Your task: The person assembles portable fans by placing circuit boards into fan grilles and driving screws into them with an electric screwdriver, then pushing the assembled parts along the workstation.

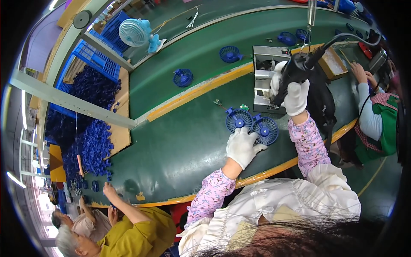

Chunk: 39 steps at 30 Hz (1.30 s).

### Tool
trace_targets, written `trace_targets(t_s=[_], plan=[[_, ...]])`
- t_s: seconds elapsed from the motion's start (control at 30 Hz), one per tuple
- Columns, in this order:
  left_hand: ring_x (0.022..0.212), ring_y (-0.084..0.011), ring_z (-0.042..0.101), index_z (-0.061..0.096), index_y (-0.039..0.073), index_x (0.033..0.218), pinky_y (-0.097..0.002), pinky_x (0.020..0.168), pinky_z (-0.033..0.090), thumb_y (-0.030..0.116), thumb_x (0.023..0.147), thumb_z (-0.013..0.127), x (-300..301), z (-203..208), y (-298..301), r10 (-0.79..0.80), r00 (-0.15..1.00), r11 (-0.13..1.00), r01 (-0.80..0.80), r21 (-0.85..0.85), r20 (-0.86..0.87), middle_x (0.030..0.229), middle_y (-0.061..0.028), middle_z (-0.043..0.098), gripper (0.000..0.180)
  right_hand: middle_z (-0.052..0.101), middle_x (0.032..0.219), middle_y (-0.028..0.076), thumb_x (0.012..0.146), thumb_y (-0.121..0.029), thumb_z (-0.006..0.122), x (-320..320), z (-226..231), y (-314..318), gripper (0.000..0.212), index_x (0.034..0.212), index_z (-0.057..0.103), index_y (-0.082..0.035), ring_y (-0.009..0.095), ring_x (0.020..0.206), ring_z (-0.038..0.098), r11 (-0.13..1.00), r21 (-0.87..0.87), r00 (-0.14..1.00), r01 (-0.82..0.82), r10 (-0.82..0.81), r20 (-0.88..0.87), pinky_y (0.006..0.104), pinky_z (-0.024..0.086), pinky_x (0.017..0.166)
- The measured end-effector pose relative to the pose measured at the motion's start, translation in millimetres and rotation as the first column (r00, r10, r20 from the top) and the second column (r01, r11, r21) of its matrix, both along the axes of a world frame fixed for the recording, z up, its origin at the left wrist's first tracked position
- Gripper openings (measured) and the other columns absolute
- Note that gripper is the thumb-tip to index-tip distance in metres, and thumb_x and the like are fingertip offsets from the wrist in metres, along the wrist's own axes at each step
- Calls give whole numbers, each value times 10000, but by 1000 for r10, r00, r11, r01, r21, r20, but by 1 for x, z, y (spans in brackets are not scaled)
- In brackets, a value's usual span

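My left hand (242, 147), in a white glove, lies with its thumb spread and its fingertips on the near rim of a blue round fan housing (238, 120). A second blue fan housing (265, 131) sits right beside it, close to my thumb. My right hand (296, 98), also gloved, is wrapped round a black corded electric screwdriver (295, 73) that hangs from a metal spring (311, 17). The driver's lower end is over the front of a metal box-shaped screw feeder (261, 96); its tip is hard to make out.
Small green circuit boards (244, 107) lie behind the housings. More blue fan housings (183, 77) rest on the green belt beyond a yellow-edged rail (201, 91). Blue parts (92, 141) are heaped at left. Co-workers sit left and right; a carton (332, 63) stands behind the driver.
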State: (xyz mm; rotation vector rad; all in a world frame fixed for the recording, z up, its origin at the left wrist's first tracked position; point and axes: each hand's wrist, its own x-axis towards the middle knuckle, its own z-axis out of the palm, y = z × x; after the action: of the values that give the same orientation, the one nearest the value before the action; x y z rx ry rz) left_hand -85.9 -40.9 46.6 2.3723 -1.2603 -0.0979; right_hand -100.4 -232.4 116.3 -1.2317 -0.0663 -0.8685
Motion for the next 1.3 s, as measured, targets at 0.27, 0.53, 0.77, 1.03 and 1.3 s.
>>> trace_targets(t_s=[0.27,0.53,0.77,1.03,1.3], plan=[[850,-301,553,671,122,828,-412,712,451,432,645,735,1,-4,1,-7,999,999,8,-34,53,864,-108,566,366,540,685,20,640,-567,779,-21,-8,39,786,1074,510,30,106,572,524,980,101,985,-173,175,-8,218,388,501],[890,-293,542,666,111,872,-414,725,443,404,658,729,1,-5,-2,-10,999,1000,11,-9,30,896,-115,560,368,552,754,41,575,-578,804,-27,-46,57,826,1066,514,20,113,582,505,950,63,933,-306,312,-179,229,387,503],[905,-295,542,660,115,927,-414,724,444,404,651,737,2,-7,-1,3,1000,1000,-3,-2,4,922,-116,562,407,521,672,-12,610,-657,745,-22,-51,51,746,878,533,7,84,603,488,895,-5,878,-447,438,-193,235,412,544],[895,-291,553,684,115,849,-410,744,461,472,628,735,-8,2,3,-114,993,993,114,-11,-10,945,-108,592,423,569,695,51,663,-487,795,-27,-12,36,729,1086,492,24,125,565,549,910,361,943,-205,282,-176,238,420,479],[993,-332,521,653,92,888,-435,803,444,471,673,707,-24,-4,0,-299,948,951,306,55,-110,1032,-155,556,439,544,671,24,648,-618,745,-2,-3,-4,791,1071,526,13,98,554,506,998,6,998,-66,66,8,224,389,493]])
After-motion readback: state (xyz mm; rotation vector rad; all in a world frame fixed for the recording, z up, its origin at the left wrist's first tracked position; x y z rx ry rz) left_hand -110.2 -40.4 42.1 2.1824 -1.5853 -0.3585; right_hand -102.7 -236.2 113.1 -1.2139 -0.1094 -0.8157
